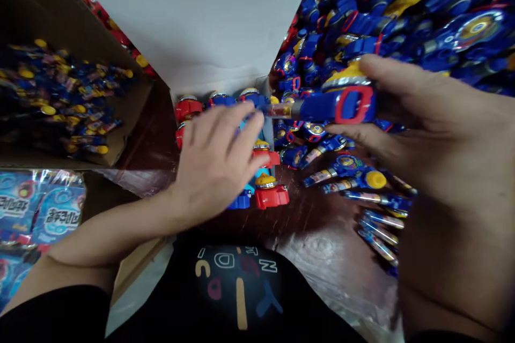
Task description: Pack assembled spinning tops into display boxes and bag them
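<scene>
- Blue toy (319, 109): up over the worktop (300, 214), its tube (284, 111) pointing left.
- Right hand (434, 112): clamped on its thick end.
- Left hand (213, 155): at the tube's tip; whether it grips, I can't tell.
- Red toy (272, 196), nearer edge: a dropping left palm could knock it.
- Heap (402, 21), far right: a loose pinch could lose the toy there.

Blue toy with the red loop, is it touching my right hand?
Touching. The head view shows the right hand gripping the blue toy, one digit on its yellow top and another at its underside.
</scene>
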Demonstrator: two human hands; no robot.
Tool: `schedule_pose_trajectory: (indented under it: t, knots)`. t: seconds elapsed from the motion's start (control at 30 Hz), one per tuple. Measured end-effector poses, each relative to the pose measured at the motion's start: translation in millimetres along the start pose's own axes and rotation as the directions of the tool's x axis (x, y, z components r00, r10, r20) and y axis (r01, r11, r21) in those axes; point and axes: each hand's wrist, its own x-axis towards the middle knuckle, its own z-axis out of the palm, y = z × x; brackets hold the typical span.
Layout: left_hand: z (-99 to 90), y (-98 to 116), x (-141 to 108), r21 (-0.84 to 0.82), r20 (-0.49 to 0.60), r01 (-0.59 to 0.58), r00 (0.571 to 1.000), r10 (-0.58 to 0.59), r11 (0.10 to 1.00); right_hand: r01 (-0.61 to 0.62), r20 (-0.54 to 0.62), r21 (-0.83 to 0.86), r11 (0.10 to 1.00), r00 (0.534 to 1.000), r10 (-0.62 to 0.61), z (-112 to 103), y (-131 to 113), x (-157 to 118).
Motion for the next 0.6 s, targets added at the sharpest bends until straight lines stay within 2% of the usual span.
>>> schedule_pose_trajectory:
  t: [0.1, 0.2, 0.3, 0.43, 0.53, 0.6]
  knots:
    - [4.6, 25, -29, 0.024, 0.137, -0.155, 0.979, 0.15, 0.988, 0.202, 0.188, -0.141, 0.969, 0.967, -0.174, 12, -5, 13]
    - [10.2, 38, -45, 0.019, 0.166, -0.225, 0.962, 0.219, 0.974, 0.294, 0.302, -0.195, 0.936, 0.926, -0.228, 34, -6, 21]
    - [14.2, 38, -50, 0.074, 0.152, -0.239, 0.962, 0.226, 0.968, 0.334, 0.377, -0.189, 0.923, 0.893, -0.245, 47, -5, 28]
    - [17.0, 34, -51, 0.079, 0.081, -0.238, 0.969, 0.232, 0.968, 0.391, 0.481, -0.171, 0.904, 0.834, -0.269, 48, -5, 44]
    - [18.5, 32, -51, 0.076, 0.072, -0.236, 0.97, 0.231, 0.969, 0.375, 0.565, -0.129, 0.918, 0.789, -0.243, 52, -9, 60]
    - [20.2, 32, -52, 0.074, 0.075, -0.235, 0.97, 0.23, 0.969, 0.338, 0.595, -0.102, 0.936, 0.775, -0.215, 57, -11, 67]
